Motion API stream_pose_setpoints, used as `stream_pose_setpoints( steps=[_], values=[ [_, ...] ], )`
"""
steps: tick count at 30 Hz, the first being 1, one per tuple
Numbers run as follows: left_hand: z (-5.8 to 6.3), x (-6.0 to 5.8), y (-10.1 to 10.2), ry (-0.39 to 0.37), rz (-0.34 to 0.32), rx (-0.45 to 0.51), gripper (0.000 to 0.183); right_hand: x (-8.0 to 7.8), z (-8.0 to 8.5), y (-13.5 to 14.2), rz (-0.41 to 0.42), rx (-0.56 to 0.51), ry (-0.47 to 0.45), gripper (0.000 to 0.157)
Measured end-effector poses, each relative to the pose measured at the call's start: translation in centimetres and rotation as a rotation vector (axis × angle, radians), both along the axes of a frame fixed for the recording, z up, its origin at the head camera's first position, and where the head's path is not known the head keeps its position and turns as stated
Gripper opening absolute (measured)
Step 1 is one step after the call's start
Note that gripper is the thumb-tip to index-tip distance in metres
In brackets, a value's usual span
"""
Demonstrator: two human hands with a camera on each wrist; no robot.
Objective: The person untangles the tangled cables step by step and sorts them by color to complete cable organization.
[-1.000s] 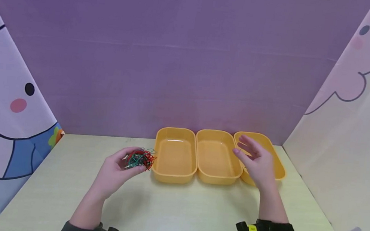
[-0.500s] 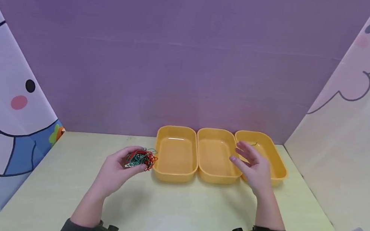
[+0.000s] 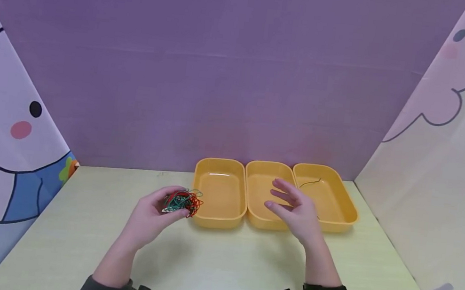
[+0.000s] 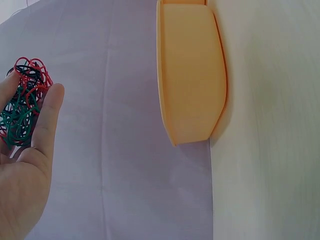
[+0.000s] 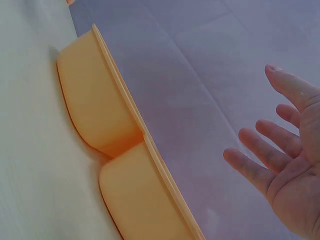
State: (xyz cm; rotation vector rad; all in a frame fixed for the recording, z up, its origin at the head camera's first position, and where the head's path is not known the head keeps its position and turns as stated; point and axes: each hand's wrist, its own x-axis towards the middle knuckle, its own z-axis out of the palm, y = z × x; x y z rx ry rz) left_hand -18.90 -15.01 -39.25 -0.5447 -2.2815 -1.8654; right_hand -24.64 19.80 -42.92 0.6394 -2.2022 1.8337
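My left hand (image 3: pixel 149 216) grips a tangled bundle of thin wires (image 3: pixel 184 202) between thumb and fingers, left of the yellow trays. Red, green and black strands show in the left wrist view, where the bundle (image 4: pixel 24 107) sticks out past the fingers. My right hand (image 3: pixel 298 216) holds nothing. Its fingers are spread and relaxed over the front of the middle tray (image 3: pixel 266 225), partly covering it. In the right wrist view the palm of that hand (image 5: pixel 295 185) shows bare. One thin dark wire (image 3: pixel 311 182) lies in the right tray (image 3: pixel 336 227).
The left tray (image 3: pixel 216 223) holds nothing visible and sits beside the bundle. All three trays stand in a row at the back of the pale table (image 3: pixel 219 271), against a purple backdrop (image 3: pixel 221 92). Printed panels (image 3: pixel 444 195) flank the sides.
My right hand has moved left, from over the right tray to over the middle one, uncovering the dark wire in the right tray. The left hand with the bundle has shifted slightly right.
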Motion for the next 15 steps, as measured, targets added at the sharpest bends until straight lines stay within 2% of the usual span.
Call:
stream_pose_setpoints(
  steps=[7,11,15],
  values=[
    [-0.4,-0.1,0.8,-0.003,-0.016,0.004,0.044,0.6,0.5,-2.9,0.116,-0.025,-0.004,0.058],
    [-0.6,-0.1,1.3,0.0,-0.029,0.011,0.044,1.7,1.8,-4.8,0.169,-0.034,0.022,0.057],
    [-0.7,-0.1,1.8,-0.005,-0.036,0.018,0.044,2.9,2.9,-6.5,0.186,0.018,0.031,0.053]
  ],
)
